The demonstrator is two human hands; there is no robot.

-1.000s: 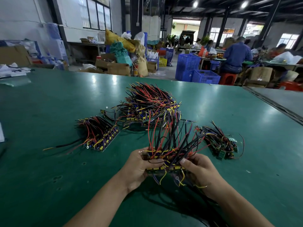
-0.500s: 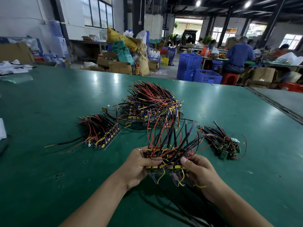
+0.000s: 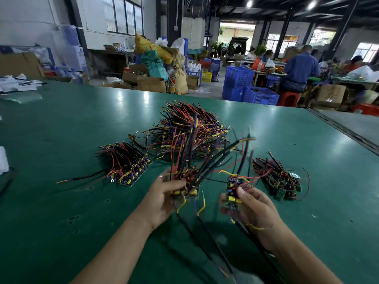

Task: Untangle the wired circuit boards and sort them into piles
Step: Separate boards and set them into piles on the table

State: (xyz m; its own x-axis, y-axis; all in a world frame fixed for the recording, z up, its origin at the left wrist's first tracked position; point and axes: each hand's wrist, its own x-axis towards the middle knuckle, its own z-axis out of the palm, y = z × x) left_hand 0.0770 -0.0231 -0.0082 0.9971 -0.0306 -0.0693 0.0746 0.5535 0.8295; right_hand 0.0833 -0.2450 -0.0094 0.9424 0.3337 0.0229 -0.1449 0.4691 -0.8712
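The left hand has its fingers curled round a bunch of boards, held up just above the green counter. The right hand pinches one small board between thumb and fingers, a little apart from the bunch. Long black and red wires stick up from both and cross each other in the air. If the right hand pulls hard while a wire is hooked, the wire could rip off its board, or the whole bunch could slip out of the left hand. The tall wires also reach over the big tangled heap at the back, so they could catch there and drag more boards along. Swinging wires could also mess up the neat left pile or the right pile close by. The wires in the air are blurry, so I cannot tell if the small board is fully free. I cannot count the boards in the bunch, because wires cover them. The left fingertips hide behind the bunch. Some hanging wires run off the bottom of the view.
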